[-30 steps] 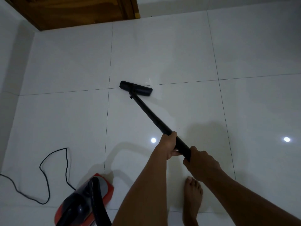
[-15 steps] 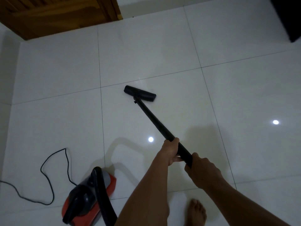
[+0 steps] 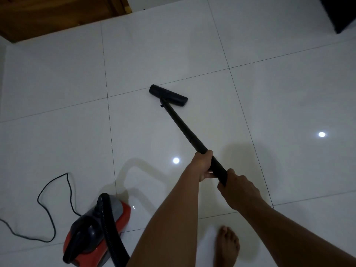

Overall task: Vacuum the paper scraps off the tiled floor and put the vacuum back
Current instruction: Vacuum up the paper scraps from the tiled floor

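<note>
hose [image 3: 107, 224]: cut by bottom edge | cord [image 3: 66, 174]: leaves left edge | wand [image 3: 185, 128] end: hidden in right hand [image 3: 240, 191]

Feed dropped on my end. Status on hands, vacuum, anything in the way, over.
Left hand and right hand both grip wand, left ahead. Floor head on tile, no scraps seen. Cord and canister off left, apart from floor head.

Tiled floor [image 3: 269, 93] glossy, smooth, mirrors the ceiling lights; wand [image 3: 183, 124] and floor head [image 3: 168, 95] matt black, plastic by the look; vacuum body [image 3: 124, 213] shiny red and black plastic with a duller grey panel; hose [image 3: 107, 224] ribbed black; door [image 3: 57, 14] brown wood, visible grain.
</note>
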Tool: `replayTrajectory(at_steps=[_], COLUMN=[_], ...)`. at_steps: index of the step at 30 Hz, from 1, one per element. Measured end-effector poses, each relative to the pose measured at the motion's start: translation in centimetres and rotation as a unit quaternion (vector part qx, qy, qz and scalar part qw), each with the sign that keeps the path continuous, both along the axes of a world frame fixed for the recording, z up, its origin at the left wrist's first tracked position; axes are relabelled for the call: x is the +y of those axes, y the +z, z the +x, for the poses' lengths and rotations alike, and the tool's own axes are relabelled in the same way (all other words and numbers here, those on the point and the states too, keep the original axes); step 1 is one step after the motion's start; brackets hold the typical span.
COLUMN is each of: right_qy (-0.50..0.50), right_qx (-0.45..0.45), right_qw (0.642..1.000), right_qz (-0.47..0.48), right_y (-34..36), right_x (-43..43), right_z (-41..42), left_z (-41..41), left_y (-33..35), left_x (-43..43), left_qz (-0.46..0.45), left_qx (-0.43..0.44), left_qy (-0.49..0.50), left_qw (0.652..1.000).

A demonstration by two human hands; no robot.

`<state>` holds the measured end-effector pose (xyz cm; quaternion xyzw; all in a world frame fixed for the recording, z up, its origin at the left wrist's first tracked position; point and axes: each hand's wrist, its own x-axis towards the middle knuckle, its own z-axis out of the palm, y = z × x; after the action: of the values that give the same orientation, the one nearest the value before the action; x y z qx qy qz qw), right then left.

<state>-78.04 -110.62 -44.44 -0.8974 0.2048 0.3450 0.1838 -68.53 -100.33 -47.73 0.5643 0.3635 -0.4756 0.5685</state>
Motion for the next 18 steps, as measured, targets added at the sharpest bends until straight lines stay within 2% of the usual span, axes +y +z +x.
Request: replayTrajectory(at_steps=[18], right_qy=[-0.015], right_qx=[-0.002], right_qw=[1.0], right_qz=[0.011], right_y=[-1.2], right_x=[-1.4], right_z=[6.3], left_z=[6.4], left_y=[-0.7], left_x=[-1.4], left_qz=[-0.012], left_qx=[-0.02], left_qy=[-0.022], left_qw=[1.0])
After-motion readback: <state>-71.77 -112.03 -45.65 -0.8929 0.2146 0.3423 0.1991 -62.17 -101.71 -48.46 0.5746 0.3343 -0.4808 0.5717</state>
